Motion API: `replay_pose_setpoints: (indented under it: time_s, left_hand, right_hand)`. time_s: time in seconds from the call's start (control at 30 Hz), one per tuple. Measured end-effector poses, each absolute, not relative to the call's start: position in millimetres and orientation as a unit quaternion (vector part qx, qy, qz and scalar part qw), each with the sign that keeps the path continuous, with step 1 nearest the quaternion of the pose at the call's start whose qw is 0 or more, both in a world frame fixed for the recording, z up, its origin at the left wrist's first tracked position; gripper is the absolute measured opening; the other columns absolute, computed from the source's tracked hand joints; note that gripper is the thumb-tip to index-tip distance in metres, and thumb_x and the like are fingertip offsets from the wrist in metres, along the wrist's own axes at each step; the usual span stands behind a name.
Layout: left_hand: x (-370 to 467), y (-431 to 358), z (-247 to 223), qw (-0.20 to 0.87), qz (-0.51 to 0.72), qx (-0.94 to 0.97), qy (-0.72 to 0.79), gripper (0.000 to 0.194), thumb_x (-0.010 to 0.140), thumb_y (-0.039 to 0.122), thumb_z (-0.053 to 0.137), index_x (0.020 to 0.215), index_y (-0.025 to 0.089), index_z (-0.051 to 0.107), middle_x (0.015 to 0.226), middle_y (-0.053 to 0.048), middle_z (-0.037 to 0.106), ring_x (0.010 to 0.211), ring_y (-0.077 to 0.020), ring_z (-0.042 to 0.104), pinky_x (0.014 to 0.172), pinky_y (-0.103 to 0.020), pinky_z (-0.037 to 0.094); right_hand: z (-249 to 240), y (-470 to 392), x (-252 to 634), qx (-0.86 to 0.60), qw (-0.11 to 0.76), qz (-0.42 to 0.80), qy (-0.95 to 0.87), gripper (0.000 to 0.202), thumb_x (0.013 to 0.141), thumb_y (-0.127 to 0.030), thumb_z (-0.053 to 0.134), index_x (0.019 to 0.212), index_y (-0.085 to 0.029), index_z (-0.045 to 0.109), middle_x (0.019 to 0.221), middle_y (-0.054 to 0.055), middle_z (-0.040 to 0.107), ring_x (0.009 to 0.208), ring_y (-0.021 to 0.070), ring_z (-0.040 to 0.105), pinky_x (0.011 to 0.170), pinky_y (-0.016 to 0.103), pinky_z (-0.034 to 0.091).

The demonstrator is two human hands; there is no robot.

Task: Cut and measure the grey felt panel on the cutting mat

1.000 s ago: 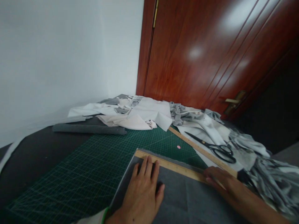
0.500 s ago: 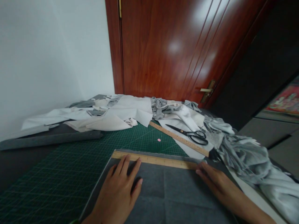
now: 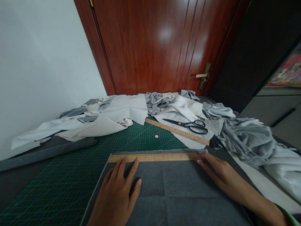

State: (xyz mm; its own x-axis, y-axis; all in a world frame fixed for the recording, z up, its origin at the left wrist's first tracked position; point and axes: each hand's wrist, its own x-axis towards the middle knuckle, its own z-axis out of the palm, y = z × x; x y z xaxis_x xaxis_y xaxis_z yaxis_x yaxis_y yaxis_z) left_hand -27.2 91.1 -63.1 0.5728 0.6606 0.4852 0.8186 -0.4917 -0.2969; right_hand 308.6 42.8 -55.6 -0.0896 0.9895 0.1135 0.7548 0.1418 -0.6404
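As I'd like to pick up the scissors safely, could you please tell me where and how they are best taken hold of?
Probably by the black handle loops of the scissors, with the right hand coming from the person's right: the loops lie at that end, while the blades point left. The far wooden ruler lies along the near side.

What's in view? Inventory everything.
cloth: 1, dark grey, front centre
cutting mat: 1, green, partly under cloth
tailor's shears: 1, black, right centre
wooden rulers: 2, tan, on cloth; beside shears
disc: 1, pink, on mat
fabric roll: 1, grey, left
fabric scraps: many, white to grey, back, both sides
tabletop: 1, black, beneath mat
wall: 1, white, left
door: 1, red-brown, back
door handle: 1, brass, on door
cabinet: 1, grey, far right
blurred object: 1, red, far right
left hand: 1, bare, on ruler
right hand: 1, bare, ruler's right end
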Motion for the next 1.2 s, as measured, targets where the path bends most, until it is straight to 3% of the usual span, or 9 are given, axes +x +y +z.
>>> replay_pose_setpoints:
  time_s: [0.27, 0.87, 1.2]
  left_hand:
    - [-28, 93, -63, 0.253, -0.159, -0.856, -0.422, 0.044, 0.092, 0.032, 0.043, 0.129, 0.015, 0.06, 0.121, -0.022, 0.063, 0.108, -0.033, 0.065, 0.084, -0.047, 0.06]
    - [-33, 95, -69, 0.25, -0.167, -0.853, -0.426, 0.045, 0.092, 0.034, 0.043, 0.134, 0.022, 0.055, 0.127, -0.018, 0.061, 0.115, -0.032, 0.061, 0.085, -0.046, 0.058]
    - [-32, 93, -72, 0.25, -0.164, -0.85, -0.434, 0.048, 0.09, 0.034, 0.046, 0.135, 0.02, 0.054, 0.129, -0.02, 0.06, 0.116, -0.0335, 0.061, 0.084, -0.047, 0.059]
  right_hand:
    - [-54, 42, 308, -0.617, 0.266, 0.211, -0.71, 0.029, 0.101, -0.043, 0.028, 0.095, -0.024, 0.049, 0.091, 0.004, 0.061, 0.083, 0.02, 0.064, 0.077, 0.038, 0.048]
    - [-55, 42, 305, -0.612, 0.279, 0.198, -0.713, 0.027, 0.101, -0.041, 0.03, 0.095, -0.027, 0.051, 0.096, 0.004, 0.064, 0.088, 0.0188, 0.066, 0.08, 0.035, 0.053]
    - [-60, 41, 310, -0.613, 0.273, 0.191, -0.716, 0.027, 0.101, -0.041, 0.031, 0.105, -0.027, 0.054, 0.103, 0.006, 0.067, 0.094, 0.0188, 0.067, 0.084, 0.035, 0.056]
